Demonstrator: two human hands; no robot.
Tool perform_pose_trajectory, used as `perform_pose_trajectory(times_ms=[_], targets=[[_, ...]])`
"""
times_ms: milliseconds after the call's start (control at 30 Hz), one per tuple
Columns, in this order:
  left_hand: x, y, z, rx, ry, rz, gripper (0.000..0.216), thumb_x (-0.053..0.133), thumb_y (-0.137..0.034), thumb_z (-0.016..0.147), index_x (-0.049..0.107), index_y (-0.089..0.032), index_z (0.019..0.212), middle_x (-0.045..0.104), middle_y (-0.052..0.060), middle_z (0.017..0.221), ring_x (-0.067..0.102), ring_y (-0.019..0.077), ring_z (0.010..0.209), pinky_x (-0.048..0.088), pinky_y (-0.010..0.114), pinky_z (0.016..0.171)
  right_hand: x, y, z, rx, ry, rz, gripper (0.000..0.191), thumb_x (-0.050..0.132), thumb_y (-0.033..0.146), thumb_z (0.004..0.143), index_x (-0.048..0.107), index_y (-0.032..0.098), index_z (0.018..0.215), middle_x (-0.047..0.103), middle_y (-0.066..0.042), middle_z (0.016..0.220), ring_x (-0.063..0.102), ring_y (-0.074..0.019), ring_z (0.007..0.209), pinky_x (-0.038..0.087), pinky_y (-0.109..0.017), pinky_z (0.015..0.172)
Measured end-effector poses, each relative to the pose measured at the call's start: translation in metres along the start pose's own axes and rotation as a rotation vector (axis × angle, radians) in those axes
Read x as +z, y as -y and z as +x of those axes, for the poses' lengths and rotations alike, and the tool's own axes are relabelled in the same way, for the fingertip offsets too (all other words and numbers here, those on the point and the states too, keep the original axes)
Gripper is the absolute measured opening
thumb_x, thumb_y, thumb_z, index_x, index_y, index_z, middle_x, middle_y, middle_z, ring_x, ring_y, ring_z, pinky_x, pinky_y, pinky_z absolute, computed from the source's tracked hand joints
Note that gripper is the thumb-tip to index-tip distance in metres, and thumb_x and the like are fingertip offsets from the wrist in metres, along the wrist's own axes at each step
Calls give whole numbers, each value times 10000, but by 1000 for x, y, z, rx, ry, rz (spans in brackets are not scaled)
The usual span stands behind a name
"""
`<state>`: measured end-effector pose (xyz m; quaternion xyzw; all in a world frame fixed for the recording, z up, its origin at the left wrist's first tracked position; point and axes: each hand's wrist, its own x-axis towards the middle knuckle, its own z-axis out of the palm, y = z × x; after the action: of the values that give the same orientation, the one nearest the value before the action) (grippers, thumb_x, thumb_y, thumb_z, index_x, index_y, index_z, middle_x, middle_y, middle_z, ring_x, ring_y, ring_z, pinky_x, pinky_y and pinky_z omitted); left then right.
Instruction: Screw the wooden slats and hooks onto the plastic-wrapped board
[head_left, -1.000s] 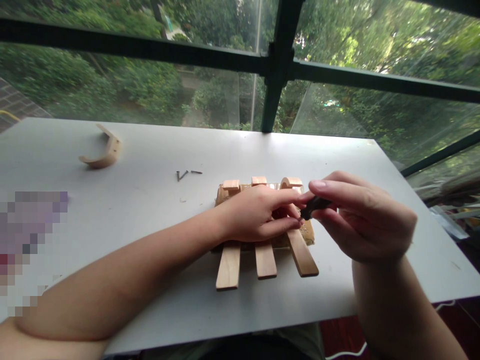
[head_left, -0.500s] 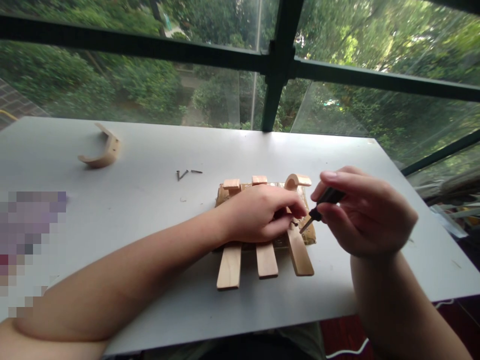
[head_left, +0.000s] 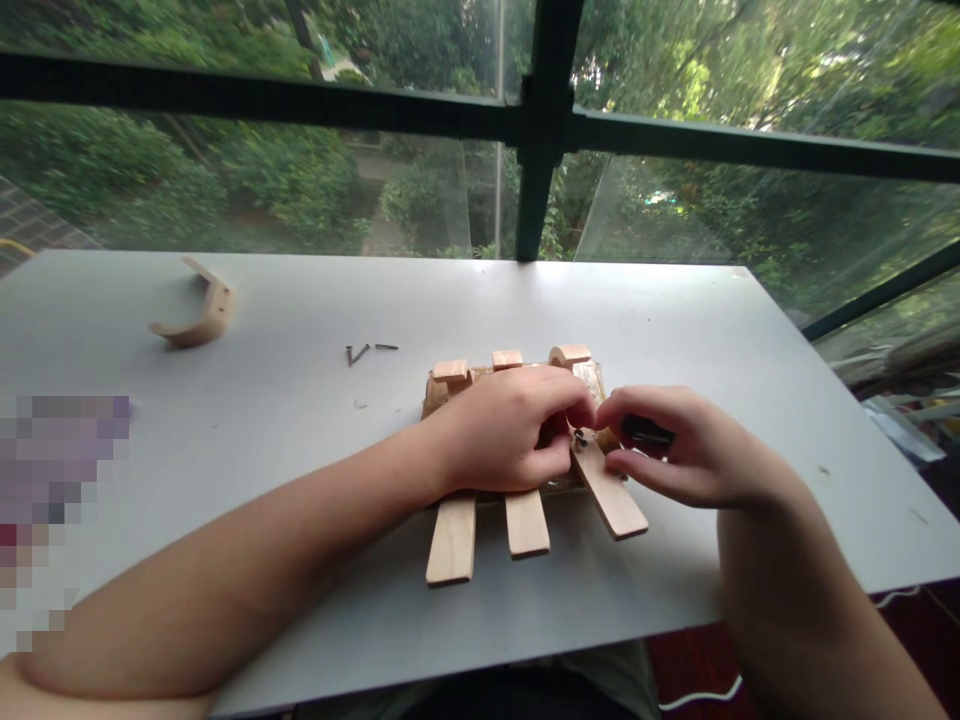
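Note:
A small wooden assembly (head_left: 525, 520) with three flat slats lies on the grey table (head_left: 300, 420). My left hand (head_left: 510, 430) rests on top of it with fingers curled, pressing it down. My right hand (head_left: 675, 450) is closed around a small black screwdriver (head_left: 646, 432), low beside the rightmost slat (head_left: 611, 495). A tiny dark screw (head_left: 580, 437) shows between the two hands.
A curved wooden piece (head_left: 195, 315) lies at the far left of the table. Three loose screws (head_left: 367, 350) lie behind the assembly. A blurred patch covers the left edge. Windows with a dark frame (head_left: 540, 130) stand behind the table.
My right hand has dropped from above the assembly down to table level, laying the screwdriver almost flat. The rightmost slat has swung outward to the right. My left hand stays put.

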<state>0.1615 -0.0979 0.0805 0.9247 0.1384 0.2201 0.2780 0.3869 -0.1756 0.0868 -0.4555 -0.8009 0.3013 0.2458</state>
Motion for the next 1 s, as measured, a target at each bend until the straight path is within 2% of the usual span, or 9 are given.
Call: perform_pose_trajectory(times_ms=[167,400,600,767,1000], targets=[[0,0,-1,-48,-5,55,86,565,-155,770,572,-175,853,627,8,810,542,132,704,413,263,649,14,-5,11,-34,-23,9,180,728,299,788,620,189,882,669,-15,779,577,-112,658,467,-240,611],[0,-1,-1,-56,10,84,78,547,-139,789,589,-174,845,633,5,800,562,132,712,422,262,665,16,-10,11,-55,-95,-90,73,654,242,842,679,194,890,710,-31,782,607,-122,658,461,-239,631],[2,4,-5,-17,-56,103,222,451,-61,851,619,-187,924,699,-2,907,644,137,833,481,264,770,12,-14,12,-48,-119,-149,65,628,240,866,671,192,869,678,-10,715,569,-109,622,432,-225,590],[5,6,-6,50,-113,39,229,434,-40,886,608,-181,936,707,31,1052,650,156,1002,513,300,890,10,-19,11,-30,-169,-134,75,636,227,860,695,193,892,704,-16,751,598,-108,633,460,-222,603],[5,8,-7,72,-135,18,264,442,-27,894,608,-180,1033,688,44,1117,640,149,1041,510,306,941,13,-21,13,-79,-172,-94,59,639,195,853,680,184,894,692,-16,755,595,-102,636,466,-215,606]])
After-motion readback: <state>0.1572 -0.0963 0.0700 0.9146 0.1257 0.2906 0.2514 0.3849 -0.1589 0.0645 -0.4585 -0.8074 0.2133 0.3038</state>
